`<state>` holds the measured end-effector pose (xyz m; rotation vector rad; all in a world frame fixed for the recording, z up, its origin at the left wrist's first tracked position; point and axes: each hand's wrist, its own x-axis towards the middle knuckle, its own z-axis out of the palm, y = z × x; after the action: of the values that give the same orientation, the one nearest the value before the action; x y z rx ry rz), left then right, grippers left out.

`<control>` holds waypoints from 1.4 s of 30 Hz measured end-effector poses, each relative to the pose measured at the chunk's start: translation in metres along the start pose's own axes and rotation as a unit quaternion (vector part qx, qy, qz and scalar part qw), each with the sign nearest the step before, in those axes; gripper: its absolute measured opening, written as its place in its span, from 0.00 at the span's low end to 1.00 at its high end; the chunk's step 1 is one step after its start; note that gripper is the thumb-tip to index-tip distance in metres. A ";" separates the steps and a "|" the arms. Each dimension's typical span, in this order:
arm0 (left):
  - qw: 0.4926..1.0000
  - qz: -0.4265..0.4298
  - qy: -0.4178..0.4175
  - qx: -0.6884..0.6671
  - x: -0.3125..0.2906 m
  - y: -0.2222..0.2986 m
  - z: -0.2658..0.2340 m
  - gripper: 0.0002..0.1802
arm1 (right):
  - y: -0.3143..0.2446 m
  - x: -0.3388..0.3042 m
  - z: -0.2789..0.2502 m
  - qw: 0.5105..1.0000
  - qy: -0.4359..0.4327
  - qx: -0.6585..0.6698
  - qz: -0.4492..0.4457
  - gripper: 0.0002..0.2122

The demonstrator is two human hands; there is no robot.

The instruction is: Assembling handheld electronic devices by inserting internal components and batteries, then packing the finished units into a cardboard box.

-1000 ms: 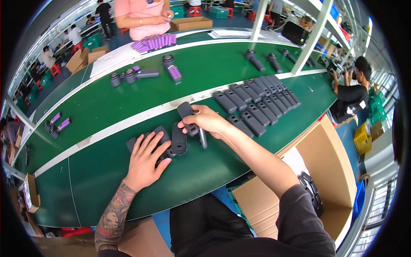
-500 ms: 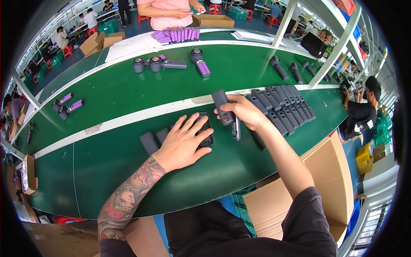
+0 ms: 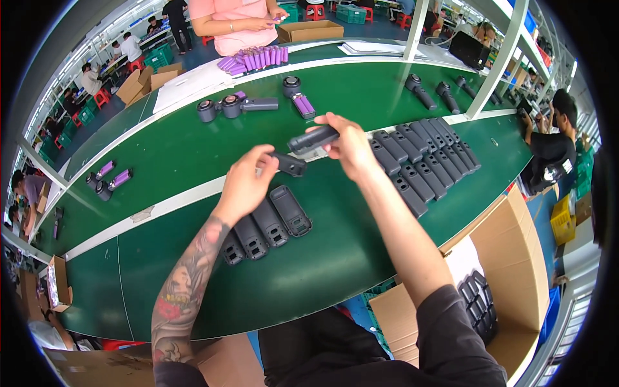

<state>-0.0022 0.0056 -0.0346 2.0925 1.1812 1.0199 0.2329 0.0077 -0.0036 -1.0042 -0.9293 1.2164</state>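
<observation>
Above the green table, my left hand (image 3: 248, 180) pinches one end of a short dark grey plastic casing part (image 3: 290, 165). Close by on the right, my right hand (image 3: 350, 147) grips a longer dark grey casing half (image 3: 312, 140), held sideways. The two pieces nearly meet, and I cannot tell whether they touch. Below my left hand lies a slanted row of several dark casing halves, the rightmost a hollow casing half (image 3: 291, 211) with its inside up. Beside my right forearm, several dark grey casings (image 3: 420, 174) lie in two neat rows.
A white rail (image 3: 193, 195) divides the table. Beyond it lie round-headed devices with purple cells (image 3: 302, 105) and a pile of purple cells (image 3: 253, 59). An open cardboard box (image 3: 516, 277) at lower right holds dark parts. A person in pink (image 3: 235, 29) stands across the table.
My left hand has risen off the casing halves and now holds a casing part. My right hand has turned its casing half from upright to sideways. The view has shifted slightly.
</observation>
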 end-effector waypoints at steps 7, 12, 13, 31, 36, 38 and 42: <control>0.996 -0.055 0.051 0.043 0.128 -0.061 0.052 0.24 | 0.061 0.024 0.009 0.960 0.068 0.270 -0.008 0.12; 0.979 -0.079 0.046 0.180 0.207 -0.051 0.098 0.27 | 0.074 0.019 0.008 0.957 0.018 0.287 -0.046 0.16; 0.971 -0.091 0.045 0.215 0.218 -0.046 0.105 0.28 | 0.073 0.019 0.008 0.958 0.003 0.283 -0.047 0.16; 0.854 -0.126 -0.060 -0.500 0.179 -0.015 0.070 0.17 | 0.065 0.020 -0.008 0.978 0.096 0.017 -0.185 0.17; 0.840 -0.142 -0.001 -0.524 0.130 -0.002 0.064 0.16 | 0.066 0.018 0.000 0.936 0.115 -0.180 -0.280 0.20; 0.846 -0.118 0.019 -0.520 0.111 0.002 0.064 0.18 | 0.067 0.015 0.006 0.912 0.120 -0.245 -0.305 0.21; 0.841 -0.135 0.025 -0.523 0.083 0.018 0.069 0.21 | 0.069 0.011 0.013 0.896 0.121 -0.270 -0.331 0.22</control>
<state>0.0904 0.0644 -0.0315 1.0052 0.6338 1.1960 0.2018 0.0241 -0.0651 -1.1007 -1.3007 0.2486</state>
